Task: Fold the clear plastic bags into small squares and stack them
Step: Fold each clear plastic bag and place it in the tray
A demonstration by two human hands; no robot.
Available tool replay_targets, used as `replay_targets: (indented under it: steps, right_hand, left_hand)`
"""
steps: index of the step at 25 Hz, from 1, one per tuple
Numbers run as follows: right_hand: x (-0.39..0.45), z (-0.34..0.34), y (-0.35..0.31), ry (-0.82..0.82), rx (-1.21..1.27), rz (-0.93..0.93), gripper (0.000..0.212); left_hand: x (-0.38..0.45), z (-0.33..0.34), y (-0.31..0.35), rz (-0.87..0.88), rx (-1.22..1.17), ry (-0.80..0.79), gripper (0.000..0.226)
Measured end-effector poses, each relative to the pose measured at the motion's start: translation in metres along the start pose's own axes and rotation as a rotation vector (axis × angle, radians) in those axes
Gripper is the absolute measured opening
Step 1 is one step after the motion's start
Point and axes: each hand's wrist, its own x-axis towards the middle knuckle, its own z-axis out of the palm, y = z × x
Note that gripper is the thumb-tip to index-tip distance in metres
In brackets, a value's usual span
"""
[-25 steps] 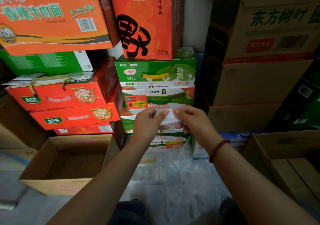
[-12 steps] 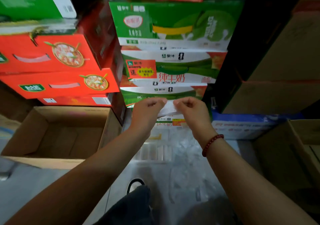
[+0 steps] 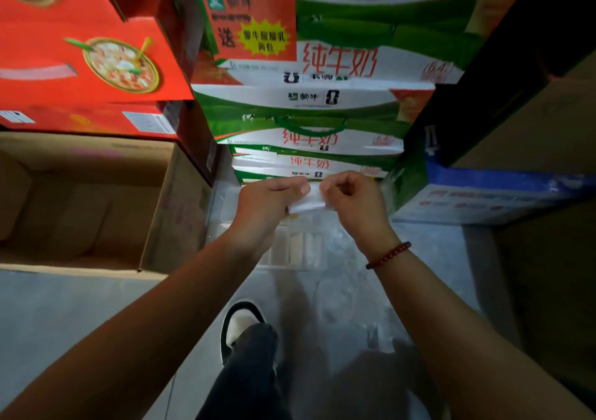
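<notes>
Folded bag pinched between both hands, long axis left to right

The left hand (image 3: pixel 271 201) and right hand (image 3: pixel 350 201) each pinch one end of the folded plastic bag (image 3: pixel 308 202), held above the row of folded squares (image 3: pixel 298 248) lying nearer on the floor.

Red characters "纯牛奶" are printed on the stacked green-and-white cardboard milk cartons (image 3: pixel 322 103); the red promotional sticker (image 3: pixel 253 24) on the upper carton bears "送".
</notes>
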Motion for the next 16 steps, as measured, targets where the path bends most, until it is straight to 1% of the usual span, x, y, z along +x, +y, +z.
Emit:
replay_targets:
  steps: [3,5,8,10,11,13,15,16]
  right_hand:
    - [0.006,0.009,0.023,-0.032,-0.060,0.017,0.011]
    - [0.011,0.011,0.034,-0.056,-0.107,0.002,0.016]
    - [0.018,0.013,0.049,-0.115,-0.141,0.003,0.018]
    - [0.023,0.018,0.058,-0.163,-0.140,0.026,0.020]
    - [0.024,0.021,0.062,-0.183,-0.118,0.056,0.019]
    - [0.024,0.026,0.067,-0.217,-0.074,0.161,0.006]
    - [0.023,0.030,0.076,-0.210,-0.065,0.253,0.007]
    - [0.024,0.032,0.081,-0.196,-0.060,0.270,0.006]
  left_hand:
    - [0.011,-0.003,-0.024,-0.055,-0.032,0.020,0.013]
    - [0.015,-0.006,-0.037,-0.100,-0.057,-0.001,0.009]
    - [0.020,-0.012,-0.055,-0.205,-0.058,-0.060,0.007]
    - [0.022,-0.015,-0.067,-0.232,-0.073,-0.042,0.006]
    - [0.024,-0.016,-0.073,-0.227,-0.093,-0.019,0.006]
    - [0.027,-0.018,-0.084,-0.219,-0.127,0.028,0.007]
    - [0.029,-0.019,-0.094,-0.208,-0.157,0.061,0.008]
    - [0.031,-0.019,-0.100,-0.202,-0.165,0.079,0.009]
